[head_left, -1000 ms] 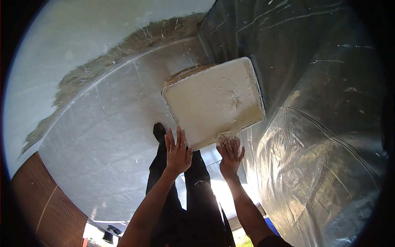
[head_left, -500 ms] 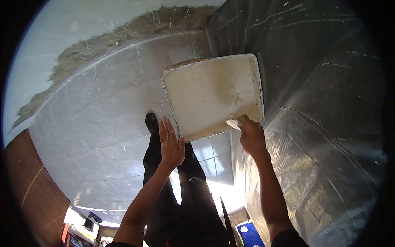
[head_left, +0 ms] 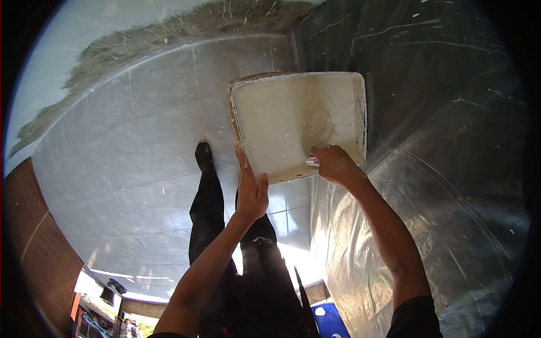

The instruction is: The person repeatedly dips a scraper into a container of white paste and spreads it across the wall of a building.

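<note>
Grey floor (head_left: 152, 121), pale crusty-rimmed tub (head_left: 359, 112)

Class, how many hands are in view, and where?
2: the left hand at the near left corner of the tub; the right hand over its near edge.

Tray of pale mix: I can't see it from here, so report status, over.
Right hand holding whitish piece at tray, near edge. Left hand open beside its near left corner. Pale mix inside; nothing visibly blocking.
</note>
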A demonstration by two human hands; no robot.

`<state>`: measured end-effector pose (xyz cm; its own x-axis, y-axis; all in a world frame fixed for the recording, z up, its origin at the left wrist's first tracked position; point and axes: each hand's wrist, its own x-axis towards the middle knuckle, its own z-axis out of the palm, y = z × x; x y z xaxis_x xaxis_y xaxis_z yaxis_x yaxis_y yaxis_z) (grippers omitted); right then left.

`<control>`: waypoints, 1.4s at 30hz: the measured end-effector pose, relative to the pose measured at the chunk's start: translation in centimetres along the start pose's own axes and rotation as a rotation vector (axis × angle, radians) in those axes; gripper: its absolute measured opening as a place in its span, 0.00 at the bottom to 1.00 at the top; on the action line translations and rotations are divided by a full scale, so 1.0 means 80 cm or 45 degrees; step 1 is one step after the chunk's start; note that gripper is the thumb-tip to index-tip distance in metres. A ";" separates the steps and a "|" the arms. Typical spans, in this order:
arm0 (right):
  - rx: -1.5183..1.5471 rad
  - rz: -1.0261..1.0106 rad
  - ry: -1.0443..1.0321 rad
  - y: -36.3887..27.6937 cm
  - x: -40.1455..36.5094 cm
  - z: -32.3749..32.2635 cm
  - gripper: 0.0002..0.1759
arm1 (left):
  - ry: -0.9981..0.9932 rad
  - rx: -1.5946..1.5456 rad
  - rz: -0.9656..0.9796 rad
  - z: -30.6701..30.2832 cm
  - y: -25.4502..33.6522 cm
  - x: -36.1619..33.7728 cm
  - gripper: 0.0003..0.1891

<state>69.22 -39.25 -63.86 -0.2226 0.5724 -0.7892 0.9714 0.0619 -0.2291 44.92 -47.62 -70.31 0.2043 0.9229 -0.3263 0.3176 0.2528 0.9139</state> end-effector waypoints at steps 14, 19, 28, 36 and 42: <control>0.091 0.016 -0.218 -0.019 -0.008 -0.018 0.13 | -0.029 0.016 -0.042 -0.010 0.001 0.002 0.41; 0.055 -0.057 -0.190 -0.018 -0.009 -0.016 0.13 | -0.019 -0.018 -0.048 -0.009 0.005 0.003 0.41; 0.098 -0.061 -0.148 -0.024 -0.006 -0.014 0.13 | -0.014 0.020 -0.034 -0.008 -0.002 0.004 0.40; 0.387 -0.019 -0.061 -0.027 0.012 -0.025 0.13 | 0.005 0.055 -0.016 -0.008 -0.002 0.005 0.41; 0.400 -0.118 -0.069 -0.043 0.037 -0.008 0.14 | -0.008 0.024 -0.050 -0.010 0.001 0.004 0.40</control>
<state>65.29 -37.24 -65.02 -0.3213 0.5314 -0.7838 0.8757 -0.1482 -0.4595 44.25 -47.06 -70.13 0.1975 0.9105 -0.3633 0.3431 0.2829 0.8957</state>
